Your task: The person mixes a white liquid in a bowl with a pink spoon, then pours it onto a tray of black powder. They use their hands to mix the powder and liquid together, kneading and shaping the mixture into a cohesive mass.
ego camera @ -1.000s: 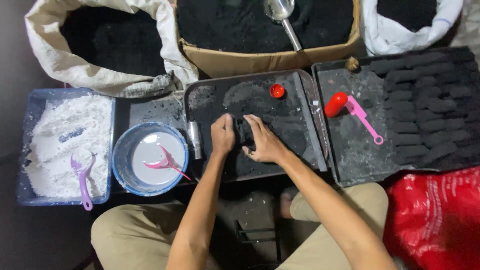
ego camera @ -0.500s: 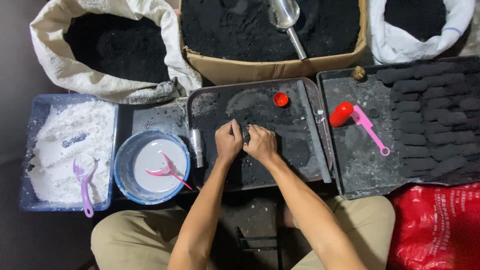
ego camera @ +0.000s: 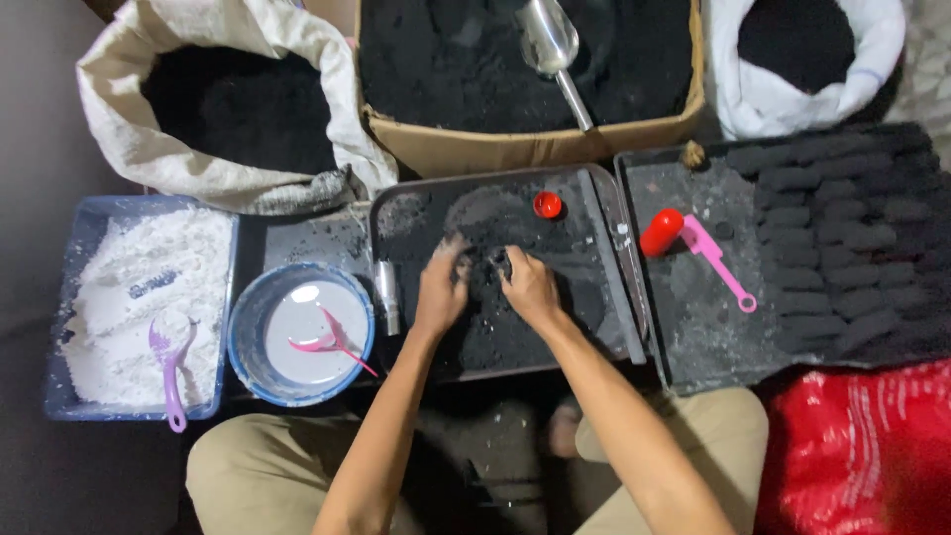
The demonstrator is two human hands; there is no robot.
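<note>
Black powder heap (ego camera: 485, 287) lies mid dark tray (ego camera: 604, 248), pressed between both hands. Left hand (ego camera: 439, 289) & right hand (ego camera: 532, 287) are laid on it, fingers loosely spread, slightly blurred. Red cap (ego camera: 547, 205) sits beyond; cardboard box (ego camera: 535, 144) w/ metal scoop (ego camera: 551, 40) farthest.

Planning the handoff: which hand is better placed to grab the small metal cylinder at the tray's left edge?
Left. The left hand lies next to the metal cylinder; the right hand sits farther right on the black powder.
</note>
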